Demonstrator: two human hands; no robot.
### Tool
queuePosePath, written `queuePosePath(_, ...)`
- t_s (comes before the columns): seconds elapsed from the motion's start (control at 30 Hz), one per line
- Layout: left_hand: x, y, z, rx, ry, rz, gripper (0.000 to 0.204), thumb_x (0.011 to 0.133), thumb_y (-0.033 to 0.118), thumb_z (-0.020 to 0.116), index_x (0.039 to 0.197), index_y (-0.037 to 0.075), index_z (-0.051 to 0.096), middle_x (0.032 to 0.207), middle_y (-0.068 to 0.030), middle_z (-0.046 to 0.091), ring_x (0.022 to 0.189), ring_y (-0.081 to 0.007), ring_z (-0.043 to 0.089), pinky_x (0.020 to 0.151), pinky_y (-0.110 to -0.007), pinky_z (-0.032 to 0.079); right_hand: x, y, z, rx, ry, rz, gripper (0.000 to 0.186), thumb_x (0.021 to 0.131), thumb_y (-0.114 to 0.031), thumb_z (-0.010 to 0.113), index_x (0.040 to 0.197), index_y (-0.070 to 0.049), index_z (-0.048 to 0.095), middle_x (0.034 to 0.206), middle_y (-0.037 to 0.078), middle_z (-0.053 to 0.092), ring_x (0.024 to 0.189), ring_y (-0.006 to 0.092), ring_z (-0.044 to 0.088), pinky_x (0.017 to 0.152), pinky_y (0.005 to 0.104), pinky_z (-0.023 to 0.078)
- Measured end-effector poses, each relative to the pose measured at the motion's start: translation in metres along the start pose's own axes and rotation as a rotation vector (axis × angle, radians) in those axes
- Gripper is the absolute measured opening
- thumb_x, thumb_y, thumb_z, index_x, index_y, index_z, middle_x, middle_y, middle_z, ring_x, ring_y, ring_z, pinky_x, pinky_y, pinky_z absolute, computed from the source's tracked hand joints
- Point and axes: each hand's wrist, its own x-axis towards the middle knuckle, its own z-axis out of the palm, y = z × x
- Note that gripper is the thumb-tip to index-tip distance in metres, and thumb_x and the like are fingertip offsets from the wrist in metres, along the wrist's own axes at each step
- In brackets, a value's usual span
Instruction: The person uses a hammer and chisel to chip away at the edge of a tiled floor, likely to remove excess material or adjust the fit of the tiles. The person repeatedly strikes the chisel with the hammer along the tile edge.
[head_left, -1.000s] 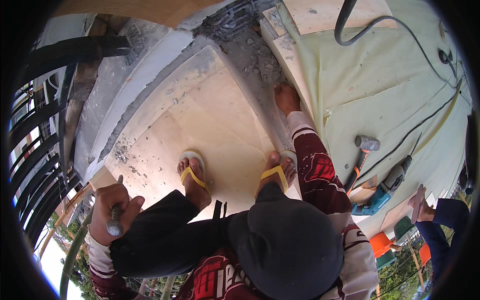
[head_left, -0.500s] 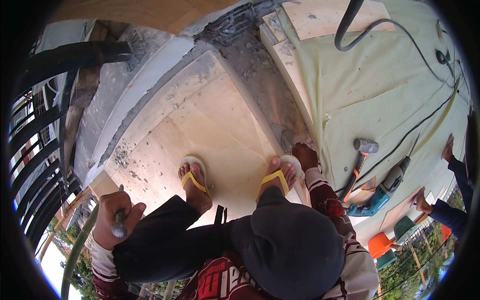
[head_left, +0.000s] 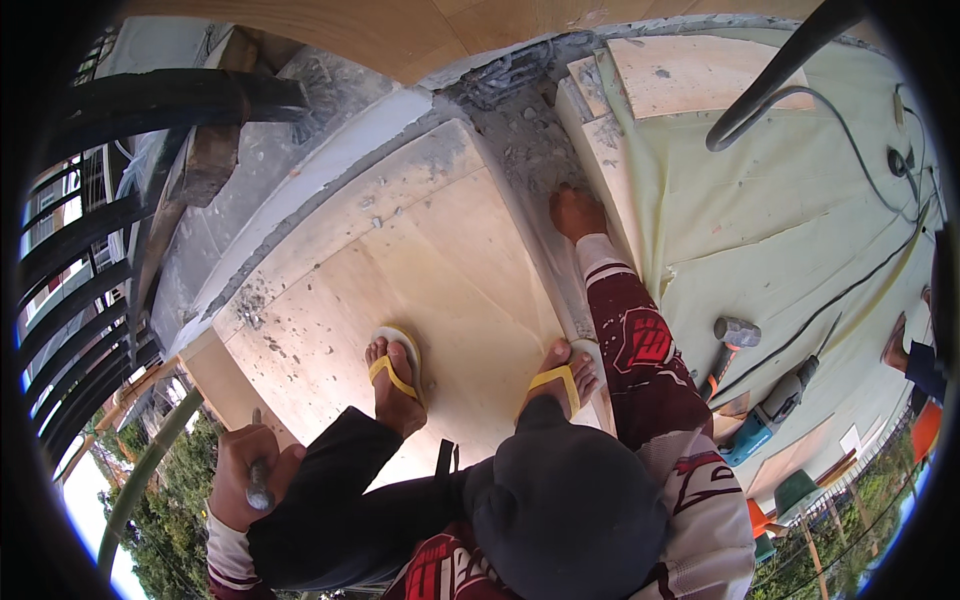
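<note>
My left hand [head_left: 248,475] is closed around a short steel chisel [head_left: 260,484]. Its round end points toward me and its narrower end sticks out past my fist, beside my left knee. My right arm stretches forward, and my right hand [head_left: 578,213] is down in the rubble-strewn trench [head_left: 545,185] between two boxed wooden edges. Its fingers point downward and are mostly hidden, so I cannot see whether they hold anything. Broken concrete bits [head_left: 528,125] lie farther along the trench.
I squat on a plywood panel [head_left: 430,260] in yellow-strapped sandals. At right, a sledgehammer [head_left: 737,333] and a blue power drill [head_left: 750,440] lie on a pale green sheet [head_left: 740,240] beside cables. Black railings [head_left: 90,215] stand left; a thick black hose [head_left: 785,75] hangs at upper right.
My right hand has moved forward along the trench, away from my right foot, with the arm stretching out. My left hand still grips the chisel. The view has shifted slightly.
</note>
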Motion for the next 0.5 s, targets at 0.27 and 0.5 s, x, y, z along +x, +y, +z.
queuePosePath(0.27,-0.014,-0.004,0.011,-0.024,0.081,-0.101,0.042,0.077,0.004,0.077,0.058,0.005,0.04,0.05,-0.007,0.038,0.042,-0.026,0.041,0.045,-0.037,0.03,0.069,-0.036,-0.009,0.238,0.106,0.172,0.037,0.098,-0.033,0.046,0.111,-0.003,0.064,0.108,0.027,0.068,0.104,0.0447,0.065,0.092,0.055,0.049)
queuePosePath(0.5,-0.003,-0.021,0.014,-0.07,0.209,0.041,0.041,0.077,0.004,0.077,0.059,0.005,0.04,0.05,-0.0067,0.039,0.042,-0.0251,0.04,0.045,-0.038,0.029,-0.035,-0.019,-0.031,0.032,-0.124,0.024,0.035,0.098,-0.032,0.047,0.11,-0.004,0.064,0.107,0.026,0.068,0.102,0.0436,0.065,0.09,0.0531,0.051)
